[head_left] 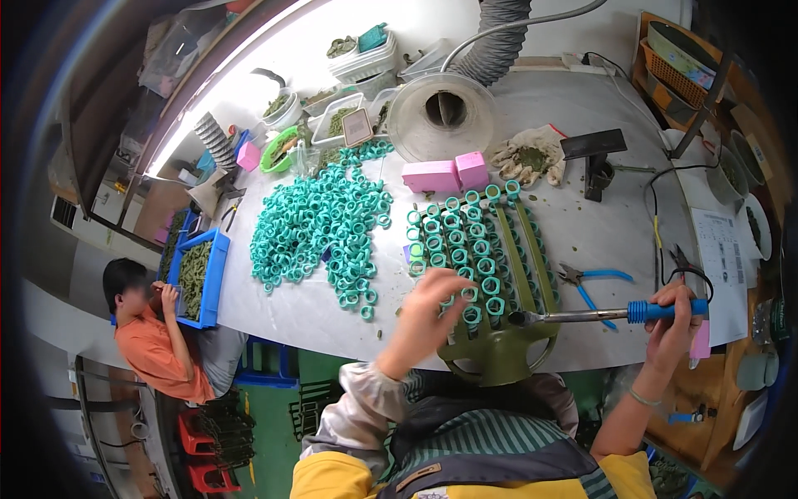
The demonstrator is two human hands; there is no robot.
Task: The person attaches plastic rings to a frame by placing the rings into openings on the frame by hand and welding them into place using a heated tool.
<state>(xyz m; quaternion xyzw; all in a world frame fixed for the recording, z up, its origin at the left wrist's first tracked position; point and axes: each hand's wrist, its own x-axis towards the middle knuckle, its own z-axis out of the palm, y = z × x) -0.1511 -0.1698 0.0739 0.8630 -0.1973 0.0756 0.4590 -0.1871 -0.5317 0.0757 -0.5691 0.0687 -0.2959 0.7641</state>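
My left hand (432, 308) is over the lower left of a dark olive rack (526, 249) lined with teal rings (471, 315), its fingers bent and apart near the rings, with nothing visible in them. My right hand (672, 333) grips the blue handle of a metal-shafted tool (582, 317) with a cord. The tool’s tip reaches the rack’s lower part, just right of my left hand. A large pile of loose teal rings (312, 224) lies to the left. Blue-handled pliers (594, 287) lie right of the rack.
Pink blocks (429, 176), a stained glove (529, 156), a black metal stand (593, 150) and a ducted funnel (407, 121) sit behind the rack. Plastic tubs (366, 62) line the back. A co-worker (150, 341) in orange sits left beside a blue crate (219, 274). A paper sheet (719, 274) lies right.
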